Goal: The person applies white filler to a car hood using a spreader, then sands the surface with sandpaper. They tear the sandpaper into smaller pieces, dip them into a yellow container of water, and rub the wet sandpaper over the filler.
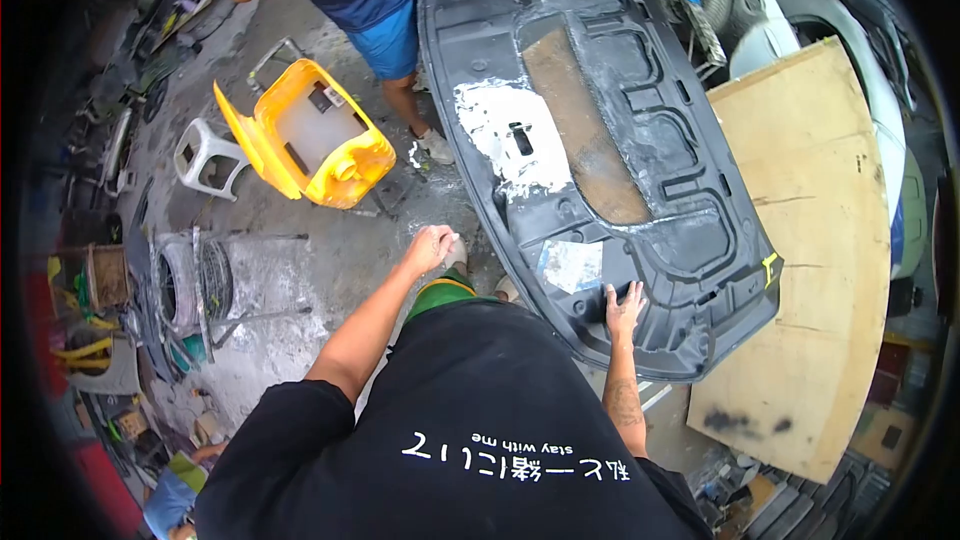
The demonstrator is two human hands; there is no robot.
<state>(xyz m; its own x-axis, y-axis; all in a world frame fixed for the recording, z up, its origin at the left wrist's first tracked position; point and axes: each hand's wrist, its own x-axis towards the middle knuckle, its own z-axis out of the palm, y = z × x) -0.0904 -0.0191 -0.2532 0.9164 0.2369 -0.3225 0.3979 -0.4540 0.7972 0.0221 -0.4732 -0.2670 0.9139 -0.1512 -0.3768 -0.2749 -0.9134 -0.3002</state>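
A large black moulded car panel (600, 0) lies in front of me, angled to the right. My right hand (625, 308) rests on its near part with the fingers spread, holding nothing. Beside that hand lies a light square sheet (571, 266) with whitish smears. Farther along the panel is a white coated patch (508, 135) around a dark slot, next to a long brown recessed strip (585, 125). My left hand (431, 249) hangs left of the panel's edge, apart from it. Its fingers are curled closed; what they hold, if anything, is too small to make out.
A cut-open yellow container (345, 175) stands on the left, near a white stool (210, 158). Another person (365, 0) in blue stands by the panel's far left side. A wooden board (810, 240) lies to the right. Clutter lines the left wall; another person (170, 500) shows at lower left.
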